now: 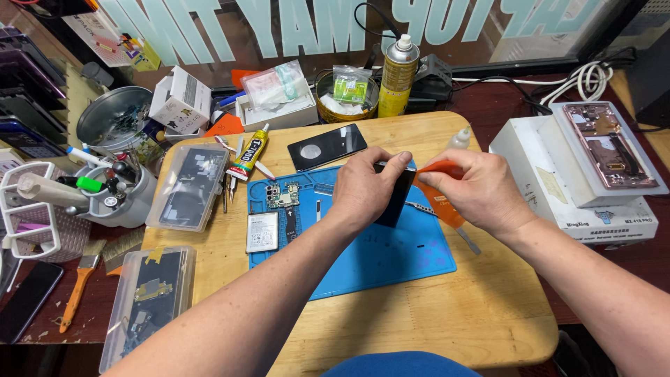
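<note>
I see a dark phone (396, 199) held on edge above the blue mat (391, 262), near the middle of the wooden table (447, 318). My left hand (366, 188) is closed around the phone, fingers curled over its top edge. My right hand (478, 192) is closed too, pinching an orange pry tool (436, 171) against the phone's right side. A second orange piece (447, 209) lies just below that hand on the mat, beside a thin metal tool (469, 241).

On the mat's left part rest a small circuit board (283, 195) and, half off its edge, a white battery (262, 232). A black back cover (326, 146) lies just beyond the mat, with a glue tube (249, 155) near it. Two clear plastic trays (187, 187) sit at the table's left side.

Further out, a yellow spray can (398, 77) stands by the window glass (335, 28). A white machine (579, 188) on the right carries a pink phone frame (607, 146). A grey cup of tools (115, 192) stands far left.
</note>
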